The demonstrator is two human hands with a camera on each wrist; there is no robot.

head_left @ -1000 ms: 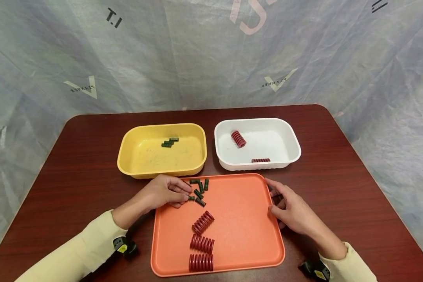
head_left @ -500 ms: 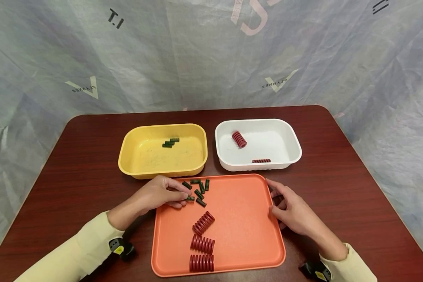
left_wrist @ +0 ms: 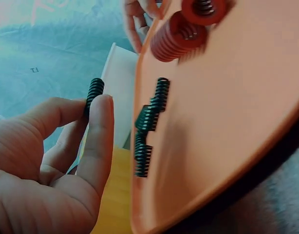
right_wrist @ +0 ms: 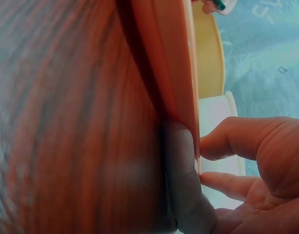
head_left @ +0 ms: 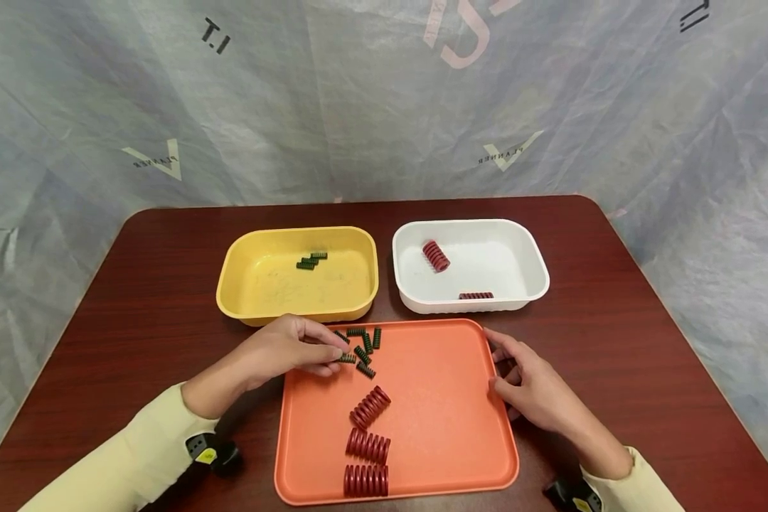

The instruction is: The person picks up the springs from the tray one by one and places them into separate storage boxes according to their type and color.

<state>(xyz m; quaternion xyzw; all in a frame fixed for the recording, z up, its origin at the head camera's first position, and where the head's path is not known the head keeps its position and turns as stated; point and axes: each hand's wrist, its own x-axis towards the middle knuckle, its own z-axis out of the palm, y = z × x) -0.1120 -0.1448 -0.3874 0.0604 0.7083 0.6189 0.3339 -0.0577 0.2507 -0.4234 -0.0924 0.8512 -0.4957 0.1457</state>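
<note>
While the left hand stays left of centre in the head view, its grip pinches one small dark green coil spring between thumb and fingertips, over the upper left part of a flat orange plastic tray with rounded corners; the left wrist view shows that spring lifted clear of the tray. Right of centre in the frame, the right hand has its grip closed about the tray's right edge, with digits on both sides of the rim in the right wrist view. Close to the pinched spring lie six loose dark green springs, one partly hidden by the left fingers. Below them, toward the bottom of the frame, three thick dark red coil springs form a column. Above the tray, left of the frame's middle, a yellow plastic tub holds three small green springs side by side; to its right, a white plastic tub holds two red springs, well apart. Everything rests on a dark red-brown wood-grain surface, with grey printed sheeting across the upper frame.
</note>
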